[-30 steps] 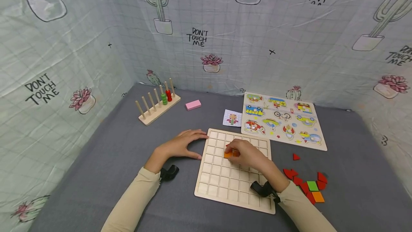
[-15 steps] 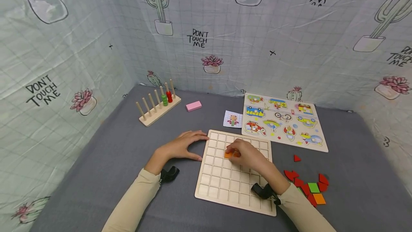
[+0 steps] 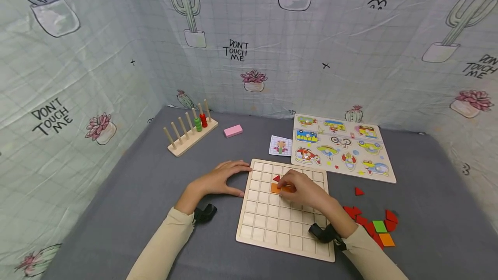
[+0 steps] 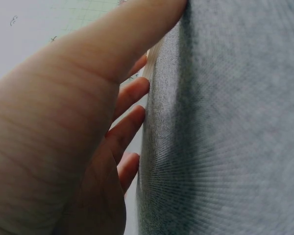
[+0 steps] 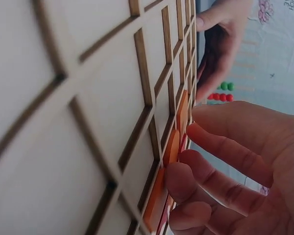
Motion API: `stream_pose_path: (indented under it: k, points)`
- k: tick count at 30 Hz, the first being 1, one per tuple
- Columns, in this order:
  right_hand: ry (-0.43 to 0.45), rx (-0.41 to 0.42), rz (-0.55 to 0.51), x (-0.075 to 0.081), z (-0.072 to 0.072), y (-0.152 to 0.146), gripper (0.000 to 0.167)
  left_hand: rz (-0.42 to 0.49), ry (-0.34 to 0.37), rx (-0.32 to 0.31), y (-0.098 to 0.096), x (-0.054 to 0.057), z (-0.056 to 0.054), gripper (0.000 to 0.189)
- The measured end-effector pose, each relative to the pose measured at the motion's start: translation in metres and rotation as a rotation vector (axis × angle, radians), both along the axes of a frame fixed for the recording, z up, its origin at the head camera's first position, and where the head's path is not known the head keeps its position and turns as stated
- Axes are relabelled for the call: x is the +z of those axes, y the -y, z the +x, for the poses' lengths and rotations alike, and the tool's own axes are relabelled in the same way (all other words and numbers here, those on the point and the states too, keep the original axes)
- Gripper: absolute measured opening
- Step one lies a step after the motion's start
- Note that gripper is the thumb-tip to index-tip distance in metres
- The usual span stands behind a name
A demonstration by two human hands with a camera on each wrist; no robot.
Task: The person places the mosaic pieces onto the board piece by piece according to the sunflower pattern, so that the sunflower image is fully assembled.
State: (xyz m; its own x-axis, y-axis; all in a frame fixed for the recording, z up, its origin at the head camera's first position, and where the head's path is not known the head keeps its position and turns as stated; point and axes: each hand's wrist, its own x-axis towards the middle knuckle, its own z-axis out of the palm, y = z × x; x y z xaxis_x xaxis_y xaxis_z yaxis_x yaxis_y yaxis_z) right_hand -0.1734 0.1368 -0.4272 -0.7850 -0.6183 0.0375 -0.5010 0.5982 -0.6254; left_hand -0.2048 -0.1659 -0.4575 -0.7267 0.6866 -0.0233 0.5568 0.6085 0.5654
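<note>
My right hand (image 3: 298, 188) is low over a wooden grid board (image 3: 268, 219), thumb and fingertips bent together around an orange square tile (image 5: 171, 147). Beside it, another orange square tile (image 3: 275, 188) lies in its cell, and a third orange tile (image 5: 154, 200) shows nearer the right wrist camera. Just behind the row, a red triangle (image 3: 277, 178) sits on the board, and more red pieces are partly hidden by the fingers. My left hand (image 3: 221, 179) rests at the board's left edge, fingers spread and nearly straight, thumb and fingertips against the rim, holding no tile.
Several red, green and orange pieces (image 3: 379, 227) lie right of the board, near a lone red triangle (image 3: 359, 191). Behind are a pattern card (image 3: 280, 146), a vehicle puzzle (image 3: 344, 146), a pink block (image 3: 233, 131) and a peg stand (image 3: 190, 137) with green and red beads.
My right hand has shifted slightly right, uncovering the red triangle and more of the left orange tile. The left hand stays at the board's edge. The head view has tilted a little.
</note>
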Motion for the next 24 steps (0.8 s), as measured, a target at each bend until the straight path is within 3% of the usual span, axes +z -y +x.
stream_pose_path:
  k: [24]
  points:
    - [0.006,-0.110,-0.065,0.002,0.021,-0.071,0.013,0.009,-0.001,-0.009,-0.001,0.001,-0.001,0.074]
